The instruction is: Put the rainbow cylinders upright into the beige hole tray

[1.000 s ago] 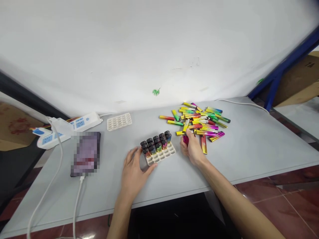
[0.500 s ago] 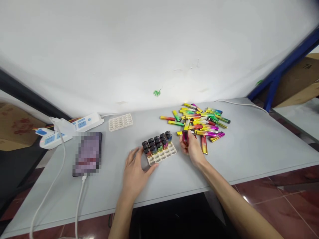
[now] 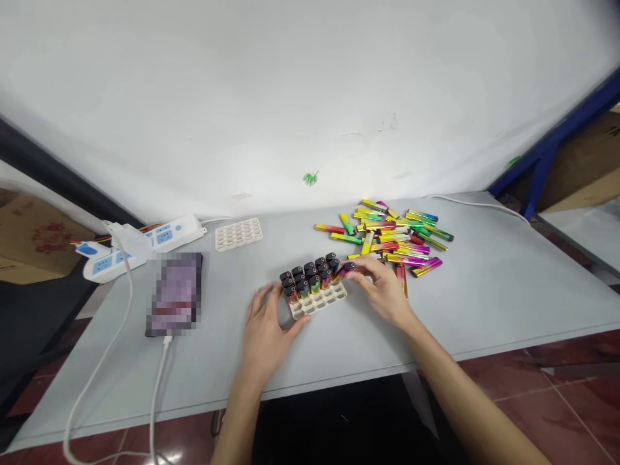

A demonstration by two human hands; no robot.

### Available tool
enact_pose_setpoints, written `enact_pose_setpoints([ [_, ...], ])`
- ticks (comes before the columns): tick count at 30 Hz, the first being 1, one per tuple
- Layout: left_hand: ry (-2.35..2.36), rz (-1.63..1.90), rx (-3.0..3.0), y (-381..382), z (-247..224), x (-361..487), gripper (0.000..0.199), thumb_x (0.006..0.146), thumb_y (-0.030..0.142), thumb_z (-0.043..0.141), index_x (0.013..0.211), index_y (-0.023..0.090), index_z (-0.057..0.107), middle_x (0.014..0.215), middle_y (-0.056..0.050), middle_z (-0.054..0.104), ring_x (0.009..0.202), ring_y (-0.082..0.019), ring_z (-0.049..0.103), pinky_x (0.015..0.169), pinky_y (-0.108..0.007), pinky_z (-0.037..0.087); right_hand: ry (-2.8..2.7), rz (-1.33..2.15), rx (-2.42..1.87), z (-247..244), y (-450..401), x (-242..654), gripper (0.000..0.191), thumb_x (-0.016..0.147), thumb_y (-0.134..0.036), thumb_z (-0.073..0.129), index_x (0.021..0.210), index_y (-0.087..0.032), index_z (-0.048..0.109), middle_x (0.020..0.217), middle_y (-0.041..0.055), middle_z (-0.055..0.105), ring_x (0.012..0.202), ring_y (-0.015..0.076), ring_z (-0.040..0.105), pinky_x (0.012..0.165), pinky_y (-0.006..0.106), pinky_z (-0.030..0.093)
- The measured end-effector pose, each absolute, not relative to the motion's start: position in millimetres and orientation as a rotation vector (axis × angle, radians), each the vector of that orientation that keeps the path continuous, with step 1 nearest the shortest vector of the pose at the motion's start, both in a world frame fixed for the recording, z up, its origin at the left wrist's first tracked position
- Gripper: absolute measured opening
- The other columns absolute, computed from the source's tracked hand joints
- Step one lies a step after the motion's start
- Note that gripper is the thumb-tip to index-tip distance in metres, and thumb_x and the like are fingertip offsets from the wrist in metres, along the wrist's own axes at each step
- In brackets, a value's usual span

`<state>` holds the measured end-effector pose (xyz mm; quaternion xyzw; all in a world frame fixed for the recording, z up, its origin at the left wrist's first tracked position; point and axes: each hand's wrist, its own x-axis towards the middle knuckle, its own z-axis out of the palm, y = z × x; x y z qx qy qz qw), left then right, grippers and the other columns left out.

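Black-capped, a lighter [image 3: 348,266] pinched in the right hand [image 3: 380,289] leans at the pale tray's [image 3: 322,303] right end; the left hand [image 3: 266,329] rests, spread wide, around its left. I'd straighten that tilt before lowering, clear of the upright lighters [image 3: 314,284].

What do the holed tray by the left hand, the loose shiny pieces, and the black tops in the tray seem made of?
Holed tray: probably moulded plastic or pulp, matte cream, judging by its regular cells.
Loose shiny pieces: metal or metallic-coated plastic; their bright, coloured reflections leave both open.
Black tops: likely plastic, smooth, dark with small highlights.
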<state>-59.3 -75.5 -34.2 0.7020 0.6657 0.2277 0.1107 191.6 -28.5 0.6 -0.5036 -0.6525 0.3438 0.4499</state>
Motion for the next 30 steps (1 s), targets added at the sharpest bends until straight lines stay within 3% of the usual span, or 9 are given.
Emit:
enact_pose_setpoints([
  [8,1.958,0.657,2.039,-75.9,-32.8,-59.6,0.074,0.080,0.056,0.068,0.140,0.019,0.045,0.145,-0.016,0.051,0.139,-0.036,0.042,0.113,-0.054,0.040,-1.848,0.666,-1.277,7.9,-32.5,187.9,0.020,0.097,-0.031,0.056,0.110,-0.025,0.070,0.103,0.0067,0.067,0.086,0.0202,0.063,0.082,0.034,0.049],
  [14,1.945,0.690,2.048,-75.4,-33.3,-60.2,0.072,0.080,0.055,0.068,0.139,0.021,0.047,0.143,-0.015,0.053,0.139,-0.037,0.043,0.112,-0.057,0.041,-2.084,0.591,-1.389,21.0,-32.1,189.6,0.023,0.099,-0.030,0.052,0.115,-0.029,0.069,0.107,0.0057,0.068,0.096,0.0227,0.065,0.079,0.034,0.049],
  [21,1.958,0.666,2.028,-75.7,-33.3,-59.8,0.074,0.080,0.057,0.067,0.140,0.020,0.046,0.144,-0.015,0.052,0.140,-0.037,0.041,0.113,-0.056,0.040,-2.160,0.368,-1.671,28.2,-34.4,180.9,0.022,0.098,-0.035,0.054,0.106,-0.026,0.073,0.104,0.0055,0.072,0.091,0.0247,0.068,0.058,0.032,0.039],
  [25,1.960,0.655,2.038,-75.9,-33.6,-60.5,0.074,0.081,0.057,0.066,0.140,0.017,0.046,0.144,-0.016,0.051,0.140,-0.036,0.041,0.114,-0.055,0.040,-2.145,0.402,-1.760,27.3,-36.6,183.1,0.022,0.098,-0.035,0.054,0.099,-0.025,0.073,0.105,0.0043,0.073,0.088,0.0237,0.068,0.058,0.032,0.038],
  [30,1.954,0.661,2.036,-75.8,-33.1,-61.2,0.074,0.081,0.058,0.066,0.140,0.018,0.047,0.144,-0.016,0.051,0.140,-0.036,0.041,0.114,-0.056,0.040,-1.920,0.192,-1.899,19.7,-25.4,193.6,0.029,0.101,-0.035,0.046,0.107,-0.023,0.071,0.103,0.0094,0.071,0.087,0.0251,0.066,0.060,0.033,0.038],
])
